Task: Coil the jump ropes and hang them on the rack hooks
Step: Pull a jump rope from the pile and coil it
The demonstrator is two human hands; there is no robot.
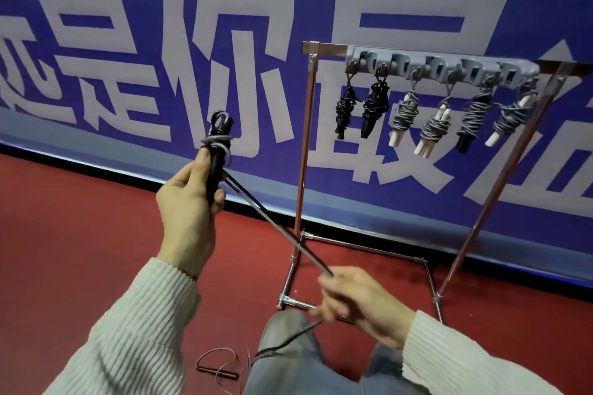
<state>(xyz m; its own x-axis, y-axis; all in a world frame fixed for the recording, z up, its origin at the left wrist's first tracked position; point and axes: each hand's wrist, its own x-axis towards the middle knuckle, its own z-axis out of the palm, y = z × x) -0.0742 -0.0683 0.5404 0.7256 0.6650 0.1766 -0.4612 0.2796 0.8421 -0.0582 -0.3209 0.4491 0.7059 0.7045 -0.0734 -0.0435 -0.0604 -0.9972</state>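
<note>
Fingers of the left hand (189, 208) grip black handles (215, 167) with few wraps on, the right hand (359, 301) pinches the taut rope (276, 224), six bundles (426, 115) hang on the rack (303, 151), and seemingly another rope (218, 365) lies on the floor.

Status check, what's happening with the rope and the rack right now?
Left hand grips black handles, few wraps on. Right hand pinches taut cord. Rack: six bundles hung. Another rope on floor.
</note>
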